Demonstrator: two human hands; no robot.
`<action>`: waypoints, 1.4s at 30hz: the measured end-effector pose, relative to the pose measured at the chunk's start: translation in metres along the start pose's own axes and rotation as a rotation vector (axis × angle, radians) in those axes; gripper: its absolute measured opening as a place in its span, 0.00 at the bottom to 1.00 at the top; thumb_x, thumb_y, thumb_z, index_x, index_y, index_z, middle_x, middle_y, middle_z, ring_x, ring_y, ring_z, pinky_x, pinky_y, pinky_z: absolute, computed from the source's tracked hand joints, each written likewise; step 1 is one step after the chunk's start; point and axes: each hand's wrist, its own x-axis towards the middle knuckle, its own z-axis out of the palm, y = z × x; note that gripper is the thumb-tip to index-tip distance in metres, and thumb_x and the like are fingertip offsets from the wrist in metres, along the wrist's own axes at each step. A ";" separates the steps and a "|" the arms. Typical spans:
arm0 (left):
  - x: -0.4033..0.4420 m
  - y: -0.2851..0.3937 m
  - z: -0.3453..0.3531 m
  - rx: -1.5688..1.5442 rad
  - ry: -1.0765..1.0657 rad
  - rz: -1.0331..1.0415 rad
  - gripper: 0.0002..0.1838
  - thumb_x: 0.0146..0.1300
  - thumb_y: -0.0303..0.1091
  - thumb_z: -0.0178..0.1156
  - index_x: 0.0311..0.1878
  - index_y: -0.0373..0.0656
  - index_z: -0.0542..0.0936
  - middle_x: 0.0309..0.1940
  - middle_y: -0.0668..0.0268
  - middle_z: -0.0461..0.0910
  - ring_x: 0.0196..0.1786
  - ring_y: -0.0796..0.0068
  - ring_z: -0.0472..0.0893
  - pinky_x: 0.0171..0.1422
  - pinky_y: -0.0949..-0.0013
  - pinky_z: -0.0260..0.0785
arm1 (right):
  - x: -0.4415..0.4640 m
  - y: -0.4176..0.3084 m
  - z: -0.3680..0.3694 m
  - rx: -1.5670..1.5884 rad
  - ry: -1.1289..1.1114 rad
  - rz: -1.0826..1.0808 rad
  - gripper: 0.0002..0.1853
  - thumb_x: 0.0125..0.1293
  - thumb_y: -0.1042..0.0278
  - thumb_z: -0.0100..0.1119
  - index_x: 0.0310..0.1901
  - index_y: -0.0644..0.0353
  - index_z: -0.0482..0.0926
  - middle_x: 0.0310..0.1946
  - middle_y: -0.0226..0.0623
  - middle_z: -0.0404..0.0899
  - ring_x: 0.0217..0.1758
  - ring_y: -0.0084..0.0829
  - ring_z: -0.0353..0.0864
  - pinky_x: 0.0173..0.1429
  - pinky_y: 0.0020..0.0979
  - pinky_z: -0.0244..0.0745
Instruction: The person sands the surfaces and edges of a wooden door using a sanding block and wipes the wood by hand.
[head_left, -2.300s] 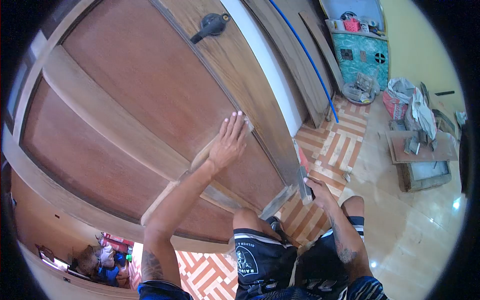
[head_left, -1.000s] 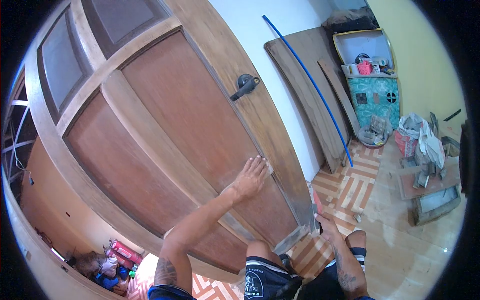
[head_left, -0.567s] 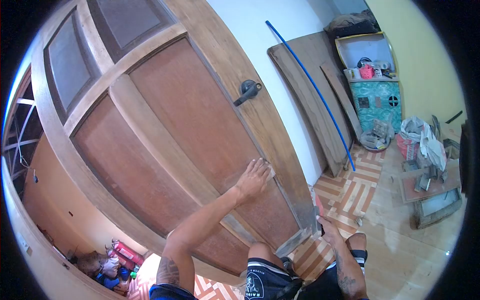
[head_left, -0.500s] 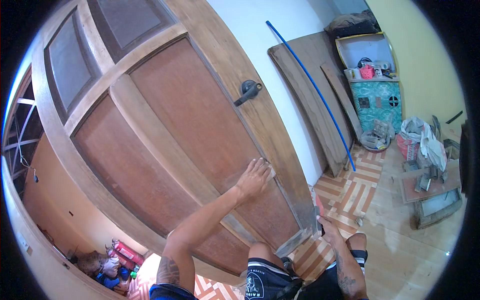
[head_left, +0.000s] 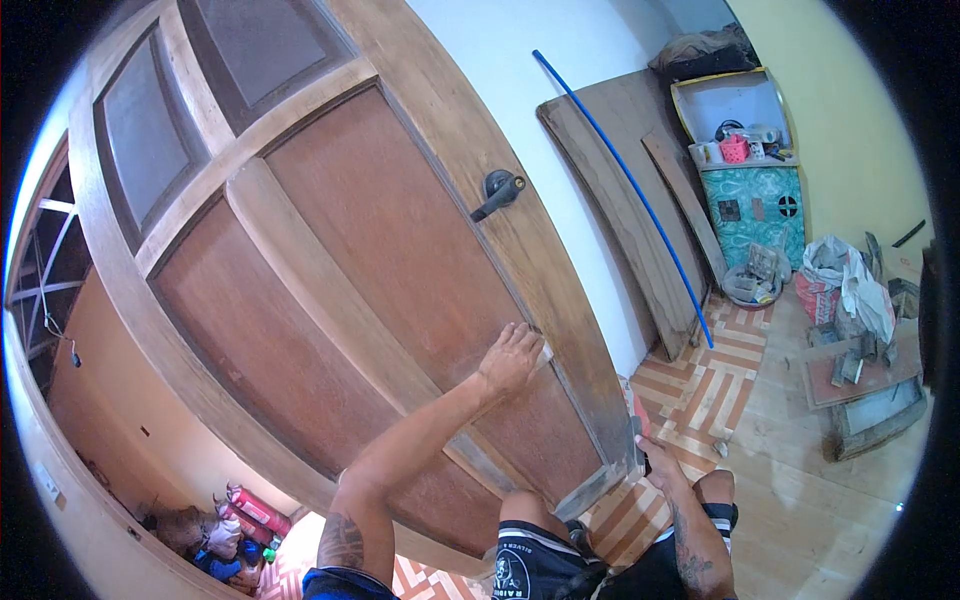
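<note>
A wooden panelled door [head_left: 400,215] with a dark lever handle [head_left: 497,195] fills the middle of the view. My left hand [head_left: 512,358] presses against its reddish-brown lower panel, close to the moulding. The fingers are bent over a small pale, flat-edged piece [head_left: 546,353] that peeks out beside the fingertips; its kind is unclear. At the door's lower right edge, my right hand [head_left: 658,464] is closed around something dark, mostly hidden by the hand. A grey strip [head_left: 638,432] shows just above that hand.
Wooden boards [head_left: 625,180] and a blue pipe [head_left: 628,172] lean on the white wall. A shelf cabinet [head_left: 755,210], a sack [head_left: 850,280] and wood scraps [head_left: 870,415] stand at right. Red cylinders [head_left: 258,510] lie at lower left, on the door's other side.
My left hand has slid slightly down along the panel, and its fingers look more bunched. My right hand stays at the door's edge. The camera view has shifted a little.
</note>
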 end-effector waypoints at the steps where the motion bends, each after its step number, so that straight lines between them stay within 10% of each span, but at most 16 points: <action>1: 0.000 0.000 0.002 -0.003 0.010 -0.003 0.27 0.62 0.38 0.58 0.63 0.36 0.74 0.59 0.56 0.74 0.71 0.52 0.66 0.78 0.48 0.55 | -0.001 -0.001 0.002 0.018 0.006 -0.008 0.16 0.71 0.67 0.61 0.52 0.72 0.79 0.35 0.42 0.84 0.33 0.35 0.85 0.37 0.36 0.81; 32: -0.002 0.011 -0.006 0.047 -0.021 0.050 0.28 0.65 0.41 0.54 0.65 0.34 0.72 0.64 0.47 0.70 0.73 0.46 0.63 0.79 0.47 0.52 | 0.006 0.005 -0.004 0.008 0.003 -0.017 0.16 0.71 0.68 0.59 0.53 0.71 0.78 0.37 0.41 0.84 0.35 0.34 0.85 0.39 0.36 0.81; 42: 0.019 0.008 0.002 0.279 -0.005 -0.006 0.32 0.68 0.40 0.50 0.73 0.35 0.65 0.77 0.49 0.54 0.81 0.51 0.50 0.81 0.47 0.46 | 0.010 0.006 -0.007 -0.008 -0.023 0.003 0.16 0.75 0.67 0.55 0.56 0.70 0.76 0.42 0.39 0.84 0.39 0.32 0.84 0.45 0.35 0.82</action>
